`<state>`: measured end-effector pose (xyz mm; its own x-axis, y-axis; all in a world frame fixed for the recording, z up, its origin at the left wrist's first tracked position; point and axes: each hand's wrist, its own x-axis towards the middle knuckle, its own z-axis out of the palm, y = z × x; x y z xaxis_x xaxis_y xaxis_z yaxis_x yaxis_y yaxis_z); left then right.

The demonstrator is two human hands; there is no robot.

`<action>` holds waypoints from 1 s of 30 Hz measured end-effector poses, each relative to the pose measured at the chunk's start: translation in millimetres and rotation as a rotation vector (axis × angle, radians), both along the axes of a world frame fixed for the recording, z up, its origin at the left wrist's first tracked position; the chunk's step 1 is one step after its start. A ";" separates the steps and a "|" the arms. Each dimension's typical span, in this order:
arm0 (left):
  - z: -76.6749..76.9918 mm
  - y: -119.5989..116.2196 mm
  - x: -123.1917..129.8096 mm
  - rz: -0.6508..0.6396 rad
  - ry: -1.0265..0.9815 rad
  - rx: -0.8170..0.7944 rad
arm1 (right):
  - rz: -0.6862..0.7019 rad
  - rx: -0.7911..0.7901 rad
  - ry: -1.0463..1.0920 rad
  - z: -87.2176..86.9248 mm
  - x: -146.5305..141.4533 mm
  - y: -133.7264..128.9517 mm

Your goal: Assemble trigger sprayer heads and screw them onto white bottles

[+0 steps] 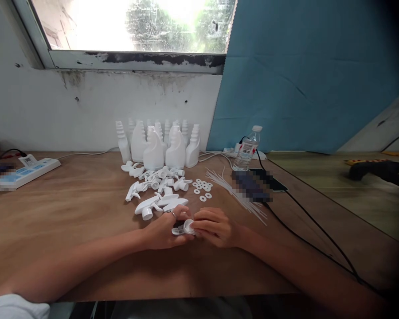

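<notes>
My left hand (164,230) holds a white spray trigger head (178,231) near the table's front edge, its round cap opening turned up. The fingertips of my right hand (216,227) are pressed together at that opening; whether a small part is between them is hidden. Beyond my left hand lies a pile of white trigger heads (147,206). Several flat white rings (208,195) are scattered just past my right hand. Thin white tubes (239,195) lie in a loose bundle to the right of the rings.
White bottles without caps (153,150) stand upright by the wall. A water bottle (244,155) and a phone (277,184) with black cables (312,215) are at the right. A power strip (36,173) lies on the brown table (69,195) at the far left.
</notes>
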<state>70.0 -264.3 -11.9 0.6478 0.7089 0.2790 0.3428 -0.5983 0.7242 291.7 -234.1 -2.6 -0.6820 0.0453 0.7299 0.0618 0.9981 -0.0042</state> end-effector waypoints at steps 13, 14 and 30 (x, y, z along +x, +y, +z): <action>-6.2 0.9 -2.1 -0.026 -0.036 0.181 | 0.027 -0.197 -0.099 0.4 3.0 0.6; -6.5 0.8 -2.0 -0.024 -0.040 0.186 | 0.016 -0.204 -0.120 0.4 3.4 0.7; -8.5 2.4 0.5 0.011 -0.058 0.196 | -0.053 -0.162 -0.241 7.5 4.4 -6.2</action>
